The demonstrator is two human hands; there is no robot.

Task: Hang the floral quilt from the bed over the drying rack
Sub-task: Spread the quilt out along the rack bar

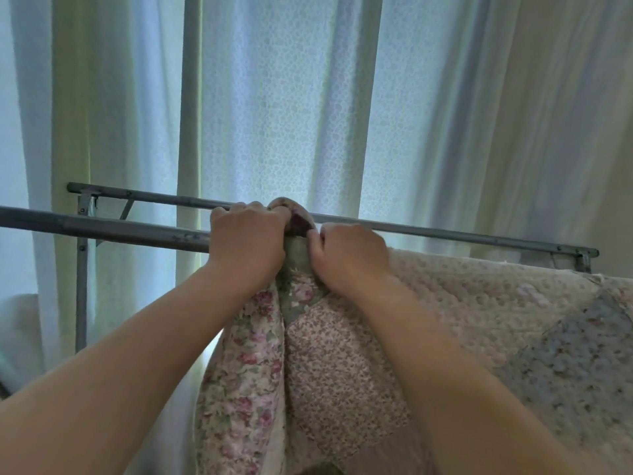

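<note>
The window is covered by a thin white lace curtain (pixel 291 114), and soft daylight is let through. Thicker cream curtains (pixel 513 132) are hung at both sides.

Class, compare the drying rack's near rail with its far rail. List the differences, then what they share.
The near rail carries the floral quilt; the far rail looks bare. The near rail runs off the picture's left edge; the far rail's two ends both show. Both are grey metal bars.
</note>
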